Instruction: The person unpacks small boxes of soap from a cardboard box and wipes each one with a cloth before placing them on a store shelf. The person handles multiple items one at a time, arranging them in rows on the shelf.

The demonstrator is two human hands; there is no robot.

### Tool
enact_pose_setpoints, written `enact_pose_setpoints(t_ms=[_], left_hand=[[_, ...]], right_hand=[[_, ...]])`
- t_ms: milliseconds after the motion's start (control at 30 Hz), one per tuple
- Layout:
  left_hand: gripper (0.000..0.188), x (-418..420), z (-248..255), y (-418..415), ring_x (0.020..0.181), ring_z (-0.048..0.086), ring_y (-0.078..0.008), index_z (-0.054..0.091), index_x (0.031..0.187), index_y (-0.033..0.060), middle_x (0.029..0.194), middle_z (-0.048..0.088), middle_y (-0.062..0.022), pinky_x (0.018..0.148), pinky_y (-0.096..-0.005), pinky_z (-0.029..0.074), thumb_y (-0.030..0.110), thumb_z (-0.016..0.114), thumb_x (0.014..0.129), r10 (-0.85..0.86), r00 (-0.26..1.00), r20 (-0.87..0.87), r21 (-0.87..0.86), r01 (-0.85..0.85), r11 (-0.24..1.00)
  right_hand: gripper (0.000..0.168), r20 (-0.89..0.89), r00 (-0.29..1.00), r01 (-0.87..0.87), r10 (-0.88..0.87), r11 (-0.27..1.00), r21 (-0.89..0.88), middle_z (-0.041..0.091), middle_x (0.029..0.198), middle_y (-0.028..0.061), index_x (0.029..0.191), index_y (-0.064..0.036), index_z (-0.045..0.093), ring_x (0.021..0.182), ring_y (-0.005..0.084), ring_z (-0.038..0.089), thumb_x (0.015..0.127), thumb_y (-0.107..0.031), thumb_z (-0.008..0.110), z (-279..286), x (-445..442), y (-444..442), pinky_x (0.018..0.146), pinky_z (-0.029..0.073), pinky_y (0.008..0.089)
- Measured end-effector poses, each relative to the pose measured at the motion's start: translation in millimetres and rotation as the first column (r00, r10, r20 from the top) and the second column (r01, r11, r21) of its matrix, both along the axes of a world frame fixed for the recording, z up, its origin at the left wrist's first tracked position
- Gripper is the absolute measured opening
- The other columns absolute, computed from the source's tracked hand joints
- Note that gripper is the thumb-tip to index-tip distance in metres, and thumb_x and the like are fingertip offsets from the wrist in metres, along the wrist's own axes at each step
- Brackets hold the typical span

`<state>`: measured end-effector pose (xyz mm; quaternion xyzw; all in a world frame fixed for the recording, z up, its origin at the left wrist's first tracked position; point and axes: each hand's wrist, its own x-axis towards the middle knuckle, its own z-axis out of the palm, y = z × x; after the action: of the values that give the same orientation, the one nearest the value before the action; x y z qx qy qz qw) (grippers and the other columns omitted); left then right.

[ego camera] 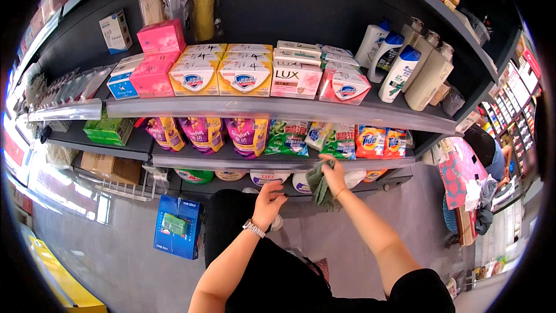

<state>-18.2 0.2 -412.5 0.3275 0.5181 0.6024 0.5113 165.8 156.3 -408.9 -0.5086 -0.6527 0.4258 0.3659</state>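
Observation:
A crumpled green cloth (320,187) hangs from my right hand (333,176), whose fingers are closed on it just in front of the lower shelf edge (282,164). My left hand (268,202), with a metal-band watch on the wrist, is held empty above my knee with its fingers loosely apart. Behind the shelf edge stand purple Comfort pouches (246,137), green detergent bags (287,139) and orange Tide bags (370,141). The shelf above carries Safeguard soap boxes (244,79), LUX soap boxes (296,79) and shampoo bottles (398,74).
A blue carton (173,243) with a green pack on it is on the floor at the left. A wire rack (126,192) and a cardboard box (110,167) are near the low shelf. At the far right a person (484,148) is beside a pink-covered table (460,174).

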Motion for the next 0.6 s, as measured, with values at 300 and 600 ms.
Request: enact_pose_setpoints(t_ms=[300,600], left_hand=[[0.044,-4,-8,9,0.087,0.058,-0.0168,0.049,0.116,0.0045,0.108,0.057,-0.0108,0.073,-0.0295,0.049,-0.001,0.062,0.074,0.052,0.992,-0.112,-0.017,-0.054,0.998],[0.044,-7,-14,7,0.082,0.061,-0.0172,0.050,0.115,0.0033,0.107,0.058,-0.0123,0.070,-0.0296,0.050,-0.001,0.062,0.073,0.118,0.975,-0.189,0.035,-0.114,0.993]], right_hand=[[0.097,0.327,0.848,0.400,-0.417,0.909,0.121,0.038,0.130,0.0235,0.137,-0.003,0.024,0.108,0.0393,0.051,0.064,-0.042,0.074,-24,-60,81,0.090,0.043,0.0418],[0.084,0.418,0.756,0.520,-0.503,0.850,0.083,0.055,0.114,0.0226,0.124,-0.001,0.040,0.097,0.0362,0.059,0.059,-0.041,0.075,-19,-73,84,0.082,0.048,0.0445]])
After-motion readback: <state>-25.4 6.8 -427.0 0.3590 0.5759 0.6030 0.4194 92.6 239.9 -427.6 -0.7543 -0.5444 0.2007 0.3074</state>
